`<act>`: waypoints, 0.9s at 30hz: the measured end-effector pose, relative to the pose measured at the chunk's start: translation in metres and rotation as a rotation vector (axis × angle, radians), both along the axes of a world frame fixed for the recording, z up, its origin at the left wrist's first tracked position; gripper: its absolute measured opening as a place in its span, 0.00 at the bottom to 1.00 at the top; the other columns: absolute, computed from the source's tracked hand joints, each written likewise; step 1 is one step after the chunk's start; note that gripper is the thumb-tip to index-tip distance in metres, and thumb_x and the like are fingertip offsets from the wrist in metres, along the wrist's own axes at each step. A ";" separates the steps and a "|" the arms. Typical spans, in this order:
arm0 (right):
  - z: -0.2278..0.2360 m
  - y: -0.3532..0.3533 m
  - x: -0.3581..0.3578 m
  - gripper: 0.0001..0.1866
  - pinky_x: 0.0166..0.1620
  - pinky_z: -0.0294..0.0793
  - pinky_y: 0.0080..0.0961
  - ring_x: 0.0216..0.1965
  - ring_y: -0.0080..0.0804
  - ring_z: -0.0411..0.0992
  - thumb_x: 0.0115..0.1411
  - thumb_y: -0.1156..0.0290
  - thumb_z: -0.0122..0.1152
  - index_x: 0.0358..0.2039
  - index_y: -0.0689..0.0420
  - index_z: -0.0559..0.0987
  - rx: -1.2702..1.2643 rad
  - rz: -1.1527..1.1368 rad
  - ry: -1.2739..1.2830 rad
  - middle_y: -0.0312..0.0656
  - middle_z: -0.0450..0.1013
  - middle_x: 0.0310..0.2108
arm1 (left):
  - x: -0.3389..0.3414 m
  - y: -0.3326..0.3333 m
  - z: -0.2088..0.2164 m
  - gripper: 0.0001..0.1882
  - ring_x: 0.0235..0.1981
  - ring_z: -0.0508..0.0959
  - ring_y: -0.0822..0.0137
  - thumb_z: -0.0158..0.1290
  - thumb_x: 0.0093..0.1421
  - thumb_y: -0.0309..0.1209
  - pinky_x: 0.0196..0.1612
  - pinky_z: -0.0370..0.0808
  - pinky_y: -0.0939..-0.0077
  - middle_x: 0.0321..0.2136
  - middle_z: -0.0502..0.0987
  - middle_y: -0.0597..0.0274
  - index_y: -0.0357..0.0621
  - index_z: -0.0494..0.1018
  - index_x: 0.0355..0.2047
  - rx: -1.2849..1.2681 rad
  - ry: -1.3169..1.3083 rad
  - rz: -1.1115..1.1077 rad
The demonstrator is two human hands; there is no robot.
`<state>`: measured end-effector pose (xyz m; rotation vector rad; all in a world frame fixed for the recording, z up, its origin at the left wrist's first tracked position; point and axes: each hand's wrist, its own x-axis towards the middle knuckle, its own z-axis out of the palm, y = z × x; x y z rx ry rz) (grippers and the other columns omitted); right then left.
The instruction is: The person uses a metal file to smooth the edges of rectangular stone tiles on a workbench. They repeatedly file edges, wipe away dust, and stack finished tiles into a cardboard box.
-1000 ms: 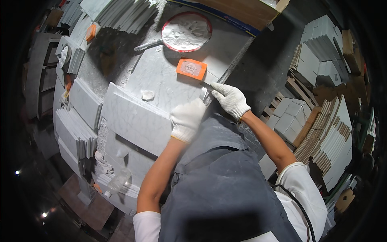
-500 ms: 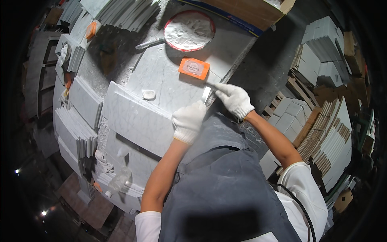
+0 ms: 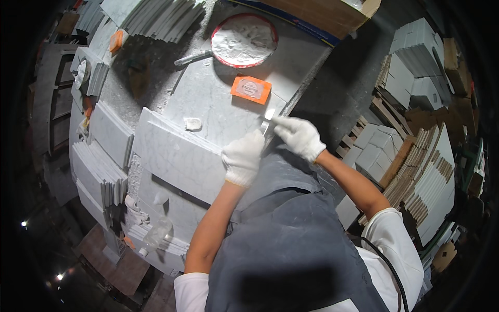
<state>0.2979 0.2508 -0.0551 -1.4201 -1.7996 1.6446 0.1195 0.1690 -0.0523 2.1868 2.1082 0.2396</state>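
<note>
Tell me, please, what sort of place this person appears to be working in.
Probably a stone or tile workshop: there are stacked grey-veined slabs, a red-rimmed round container holding white, powdery-looking material, and a brown cardboard box.

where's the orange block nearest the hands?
Head view, upper centre: the orange block lies on the pale slab, just below the red-rimmed bowl and up-left of the right hand.

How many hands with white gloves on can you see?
2. The left hand is by the corner of the marbled slabs. The right hand is to its right, below the orange block in the picture. No others show.
</note>
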 end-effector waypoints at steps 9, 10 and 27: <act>0.012 -0.007 0.006 0.21 0.33 0.75 0.15 0.29 0.15 0.72 0.70 0.69 0.58 0.62 0.58 0.77 -0.254 -0.155 0.175 0.32 0.78 0.34 | -0.004 0.005 0.009 0.09 0.21 0.79 0.52 0.58 0.63 0.34 0.26 0.75 0.59 0.25 0.79 0.54 0.44 0.79 0.39 0.113 -0.198 0.168; 0.015 -0.006 0.004 0.23 0.23 0.65 0.12 0.22 0.10 0.61 0.71 0.68 0.55 0.65 0.58 0.73 -0.394 -0.346 0.361 0.26 0.69 0.29 | -0.003 0.005 0.012 0.09 0.22 0.79 0.51 0.59 0.63 0.34 0.27 0.75 0.59 0.27 0.79 0.53 0.43 0.80 0.40 0.237 -0.330 0.243; 0.068 0.008 -0.013 0.28 0.24 0.64 0.12 0.21 0.11 0.63 0.72 0.74 0.47 0.72 0.51 0.65 -0.456 -0.350 0.499 0.29 0.71 0.27 | -0.008 0.023 0.043 0.08 0.23 0.78 0.49 0.59 0.61 0.27 0.28 0.75 0.59 0.28 0.80 0.50 0.39 0.80 0.39 0.313 -0.402 0.025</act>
